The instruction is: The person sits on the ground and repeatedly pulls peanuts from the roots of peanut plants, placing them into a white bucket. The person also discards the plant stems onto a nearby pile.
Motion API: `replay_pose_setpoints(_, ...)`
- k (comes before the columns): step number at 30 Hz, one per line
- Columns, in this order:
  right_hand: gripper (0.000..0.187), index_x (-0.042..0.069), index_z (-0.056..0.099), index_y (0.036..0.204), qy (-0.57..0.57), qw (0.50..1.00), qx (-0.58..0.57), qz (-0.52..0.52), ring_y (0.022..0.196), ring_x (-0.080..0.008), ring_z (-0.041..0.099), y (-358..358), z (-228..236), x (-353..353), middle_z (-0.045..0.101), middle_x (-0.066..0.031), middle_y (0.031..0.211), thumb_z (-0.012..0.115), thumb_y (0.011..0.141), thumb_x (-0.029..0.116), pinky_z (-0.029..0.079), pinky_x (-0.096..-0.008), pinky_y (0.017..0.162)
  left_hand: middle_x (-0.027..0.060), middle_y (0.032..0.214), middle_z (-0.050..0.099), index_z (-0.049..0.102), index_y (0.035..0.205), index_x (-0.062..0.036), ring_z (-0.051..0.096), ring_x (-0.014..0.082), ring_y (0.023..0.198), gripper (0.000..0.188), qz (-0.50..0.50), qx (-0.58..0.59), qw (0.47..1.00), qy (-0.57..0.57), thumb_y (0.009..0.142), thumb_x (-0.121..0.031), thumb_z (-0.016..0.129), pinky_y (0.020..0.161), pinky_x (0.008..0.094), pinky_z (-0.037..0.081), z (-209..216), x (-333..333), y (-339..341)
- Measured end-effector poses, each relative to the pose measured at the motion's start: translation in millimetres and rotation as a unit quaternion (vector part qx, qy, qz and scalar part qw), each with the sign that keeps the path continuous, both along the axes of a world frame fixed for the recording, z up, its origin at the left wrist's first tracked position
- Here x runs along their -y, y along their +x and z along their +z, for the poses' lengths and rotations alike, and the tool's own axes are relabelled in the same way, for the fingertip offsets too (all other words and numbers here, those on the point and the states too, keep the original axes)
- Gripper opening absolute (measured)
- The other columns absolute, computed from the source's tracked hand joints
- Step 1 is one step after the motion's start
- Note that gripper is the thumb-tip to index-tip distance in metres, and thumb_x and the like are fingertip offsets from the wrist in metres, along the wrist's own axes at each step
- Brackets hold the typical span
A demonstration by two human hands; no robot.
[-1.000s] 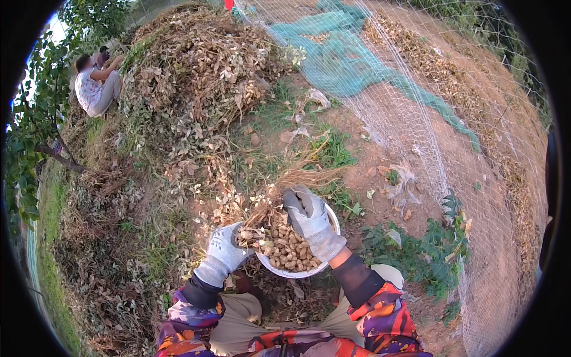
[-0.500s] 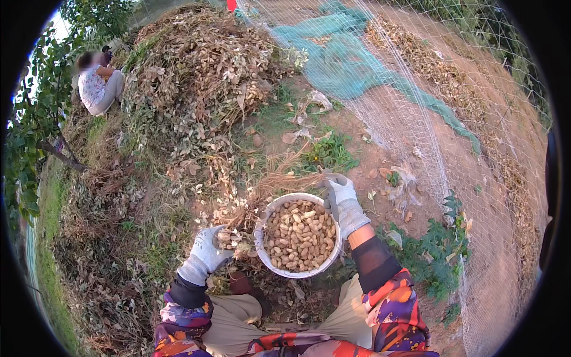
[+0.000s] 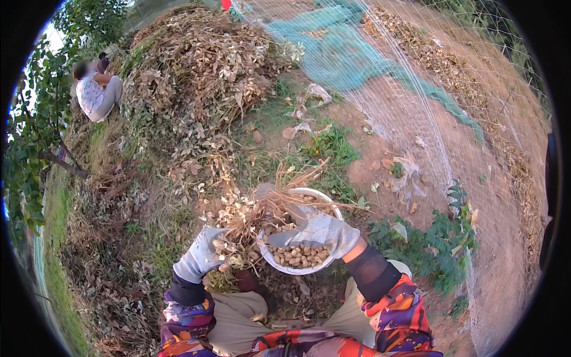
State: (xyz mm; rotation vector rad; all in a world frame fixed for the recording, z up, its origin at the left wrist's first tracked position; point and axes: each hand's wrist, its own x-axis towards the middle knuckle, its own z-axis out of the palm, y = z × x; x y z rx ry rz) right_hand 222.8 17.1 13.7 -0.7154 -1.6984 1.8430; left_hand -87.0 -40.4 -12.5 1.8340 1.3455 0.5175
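My left hand (image 3: 203, 254), in a pale grey work glove, is closed on a dried peanut plant (image 3: 245, 221) with tangled stems, withered leaves and some pods. The plant leans over the left rim of a round white bucket (image 3: 292, 271), which is well filled with peanuts (image 3: 306, 257). Over the bucket reaches my gloved right hand (image 3: 318, 231), thumb and fingers apart and pointing left toward the plant. Stems of the plant cross its fingers and partly hide them.
A big heap of dried peanut plants (image 3: 190, 77) rises ahead to the left. Another person (image 3: 98, 95) sits beside it near a leafy tree (image 3: 35, 131). White netting (image 3: 440, 160) and green mesh (image 3: 351, 56) stretch along the right. Green weeds (image 3: 428, 247) grow right of the bucket.
My right hand has moved left from the bucket's right rim to over the peanuts. The plant in my left hand has shifted, its stems now lying across the bucket.
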Motion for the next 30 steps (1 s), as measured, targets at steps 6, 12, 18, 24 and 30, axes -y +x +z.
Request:
replay_pose_setpoints(6, 0.056, 0.005, 0.025, 0.138, -0.087, 0.972, -0.205, 0.070, 0.125, -0.0181, 0.036, 1.2, -40.0, 5.0, 0.033, -0.0091, 0.139, 0.050, 0.088, 0.013, 0.034, -0.0316, 0.103, 0.0177, 0.102, 0.061, 0.053, 0.115, -0.0012, 0.057, 0.0340, 0.099, 0.072, -0.099, -0.008, 0.995, 0.002, 0.057, -0.037, 0.075, 0.085, 0.0384, 0.044, -2.0, -10.8, 5.4)
replay_pose_setpoints(12, 0.051, 0.008, 0.026, 0.138, -0.227, 0.888, -0.381, 0.120, 0.126, -0.0211, 0.035, 4.3, -62.1, 10.3, 0.032, -0.0101, 0.139, 0.043, 0.091, 0.015, 0.034, -0.0338, 0.103, 0.0143, 0.092, 0.063, 0.058, 0.107, -0.0008, 0.060, 0.0319, 0.087, 0.063, -0.082, -0.004, 0.996, 0.023, 0.055, -0.031, 0.076, 0.079, 0.0379, 0.045, 13.0, -8.6, 30.6)
replay_pose_setpoints(18, 0.036, 0.012, 0.058, 0.112, 0.556, 0.749, 0.355, 0.061, 0.101, -0.0316, 0.054, 8.3, -54.0, 23.2, 0.057, -0.0128, 0.111, 0.055, 0.076, 0.014, 0.044, -0.0395, 0.085, 0.0157, 0.093, 0.062, 0.056, 0.110, -0.0042, 0.058, 0.0328, 0.090, 0.066, -0.048, -0.178, 0.983, -0.005, 0.050, -0.023, 0.077, 0.082, 0.0386, 0.044, 30.4, -0.9, 64.2)
replay_pose_setpoints(24, 0.032, 0.002, 0.060, 0.103, 0.417, 0.717, 0.542, 0.137, 0.097, -0.0295, 0.056, -4.1, -32.9, 18.0, 0.060, -0.0175, 0.101, 0.049, 0.077, 0.017, 0.041, -0.0433, 0.086, 0.0117, 0.082, 0.060, 0.056, 0.098, -0.0080, 0.058, 0.0318, 0.083, 0.044, -0.026, -0.292, 0.954, 0.057, 0.062, -0.031, 0.066, 0.077, 0.0408, 0.041, 40.0, 5.4, 89.5)
replay_pose_setpoints(30, 0.031, 0.004, 0.059, 0.106, 0.377, 0.738, 0.560, 0.028, 0.099, -0.0305, 0.056, 21.0, -82.3, 0.8, 0.061, -0.0150, 0.102, 0.045, 0.080, 0.014, 0.039, -0.0444, 0.087, 0.0119, 0.087, 0.060, 0.053, 0.096, -0.0095, 0.056, 0.0299, 0.087, 0.044, -0.021, -0.397, 0.917, 0.029, 0.060, -0.029, 0.065, 0.082, 0.0414, 0.039, 51.8, 4.7, 100.3)
